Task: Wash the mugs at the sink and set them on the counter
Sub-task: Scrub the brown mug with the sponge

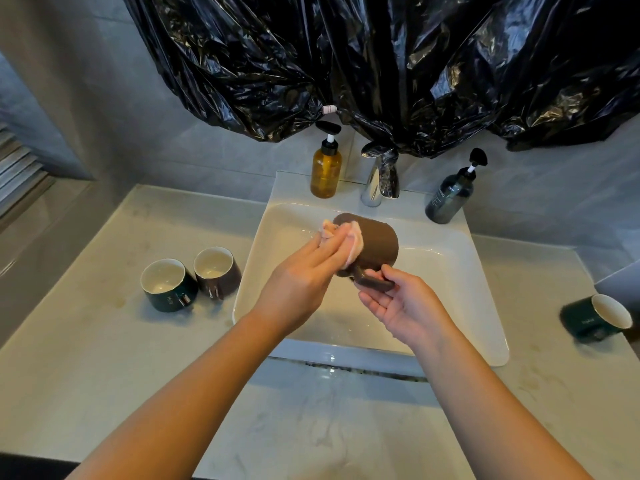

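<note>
over the white sink (450, 271), clear of the basin floor: brown mug (375, 245), tipped on its side, handle toward the near edge. right hand (401, 306) below it, palm up, fingers curled round the handle. left hand (298, 282) reaching in from the left, fingers straight and flat, pressing a pink cloth (356, 245) against the mug's left side and far end; thumb out of sight. cloth bunched past the fingertips and showing again under the mug. mouth of the mug covered, so no telling which end it is. on the pale counter (104, 341) left of the sink, 2 mugs upright and touching, handles toward the near edge: a dark green mug (169, 289) and a maroon mug (218, 271) closer to the basin, both white inside. far right on the counter, well apart from the sink, a second green mug (595, 317), looking tilted, mouth up and to the right. behind the basin, in a row: amber pump bottle (325, 168), chrome tap (379, 178), dark pump bottle (448, 199). above them, crumpled black plastic sheeting (381, 64) across the wall.
</note>
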A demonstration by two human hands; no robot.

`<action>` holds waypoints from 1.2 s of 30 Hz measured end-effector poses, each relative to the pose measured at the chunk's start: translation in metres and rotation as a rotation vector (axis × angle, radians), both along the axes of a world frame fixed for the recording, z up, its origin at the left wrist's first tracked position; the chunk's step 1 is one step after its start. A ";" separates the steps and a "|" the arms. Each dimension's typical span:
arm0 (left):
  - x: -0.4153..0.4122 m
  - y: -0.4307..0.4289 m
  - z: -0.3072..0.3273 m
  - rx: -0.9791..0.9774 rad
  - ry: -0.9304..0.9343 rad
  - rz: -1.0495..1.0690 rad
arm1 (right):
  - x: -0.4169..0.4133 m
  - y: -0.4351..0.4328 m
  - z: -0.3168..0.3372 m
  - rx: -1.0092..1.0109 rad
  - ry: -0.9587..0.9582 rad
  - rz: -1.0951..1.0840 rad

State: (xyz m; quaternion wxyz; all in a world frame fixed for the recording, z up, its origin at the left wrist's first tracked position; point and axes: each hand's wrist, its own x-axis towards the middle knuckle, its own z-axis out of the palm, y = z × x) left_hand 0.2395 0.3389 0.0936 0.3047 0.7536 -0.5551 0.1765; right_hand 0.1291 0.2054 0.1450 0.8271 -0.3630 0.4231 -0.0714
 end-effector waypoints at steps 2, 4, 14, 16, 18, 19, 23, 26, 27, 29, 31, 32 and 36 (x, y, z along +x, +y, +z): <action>0.000 0.004 -0.004 0.006 -0.077 -0.047 | 0.000 -0.002 0.003 0.055 0.006 -0.027; 0.001 0.008 -0.010 0.003 -0.123 -0.067 | 0.000 -0.004 0.007 0.099 0.005 -0.038; -0.018 0.006 -0.007 -0.303 0.549 0.225 | -0.001 -0.003 0.007 0.042 -0.024 -0.022; -0.024 -0.001 -0.001 -0.263 0.457 0.149 | 0.001 0.002 0.004 -0.001 -0.020 -0.003; -0.025 -0.007 -0.001 -0.182 0.337 0.158 | 0.003 0.006 0.000 -0.009 -0.024 0.005; -0.024 -0.008 -0.003 -0.164 0.329 0.179 | 0.004 0.006 -0.001 -0.010 -0.035 0.013; -0.021 -0.006 -0.009 -0.138 0.416 0.286 | 0.002 0.005 -0.004 -0.068 -0.066 0.082; -0.025 -0.006 -0.009 -0.109 0.560 0.320 | 0.003 0.006 -0.008 -0.143 -0.097 0.101; -0.025 -0.007 -0.009 -0.109 0.600 0.344 | 0.004 0.007 -0.010 -0.169 -0.112 0.097; -0.024 -0.008 -0.004 -0.096 0.660 0.363 | 0.006 0.009 -0.012 -0.214 -0.143 0.088; -0.026 -0.009 0.008 -0.073 0.698 0.378 | 0.009 0.009 -0.012 -0.253 -0.158 0.089; -0.026 -0.007 0.016 -0.057 0.707 0.398 | 0.010 0.008 -0.011 -0.269 -0.161 0.093; -0.024 0.017 0.038 -0.087 0.625 0.462 | 0.021 0.011 0.000 -0.314 -0.183 0.157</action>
